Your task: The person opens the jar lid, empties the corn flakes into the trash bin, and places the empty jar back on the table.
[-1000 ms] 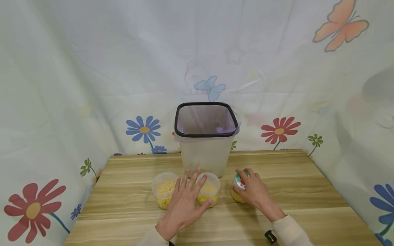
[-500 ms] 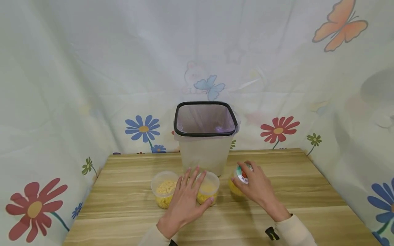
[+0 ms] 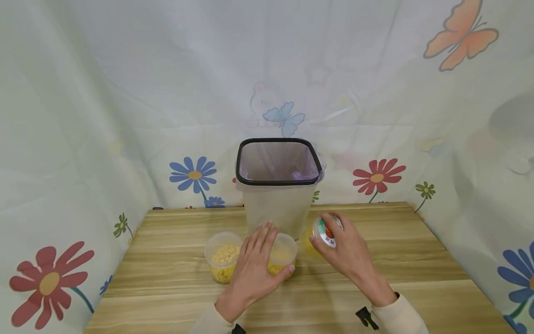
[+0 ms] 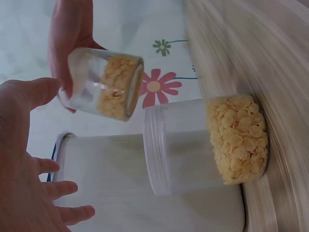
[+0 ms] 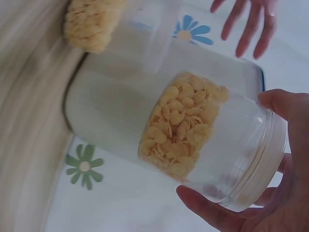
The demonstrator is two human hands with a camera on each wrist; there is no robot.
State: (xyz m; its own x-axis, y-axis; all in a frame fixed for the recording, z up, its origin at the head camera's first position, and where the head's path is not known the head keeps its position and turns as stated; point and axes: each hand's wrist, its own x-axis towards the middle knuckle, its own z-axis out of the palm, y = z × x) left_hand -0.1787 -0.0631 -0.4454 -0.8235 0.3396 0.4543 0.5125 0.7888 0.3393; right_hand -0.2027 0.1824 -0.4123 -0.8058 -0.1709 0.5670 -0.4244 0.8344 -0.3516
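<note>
My right hand (image 3: 348,250) grips a clear plastic jar (image 5: 183,128) by its lidded end, fingers and thumb around the rim. Cornflake-like yellow flakes fill about its lower half. The jar is off the table, and its round lid (image 3: 330,241) carries a green, red and white label. My left hand (image 3: 254,276) is spread flat above the table, between two open jars and partly over the middle one. That middle jar (image 4: 212,145) stands upright with flakes in its bottom, apart from the left fingers. The left jar (image 3: 220,271) is also part filled with flakes.
A pale bin (image 3: 277,208) with a black rim and a plastic liner stands right behind the jars. Under everything is a wood-grain table (image 3: 175,260). A flowered curtain (image 3: 104,93) encloses the back and sides.
My right hand has lifted its jar off the table and brought it slightly left and toward the bin. The left hand has shifted only slightly, its fingers closer together.
</note>
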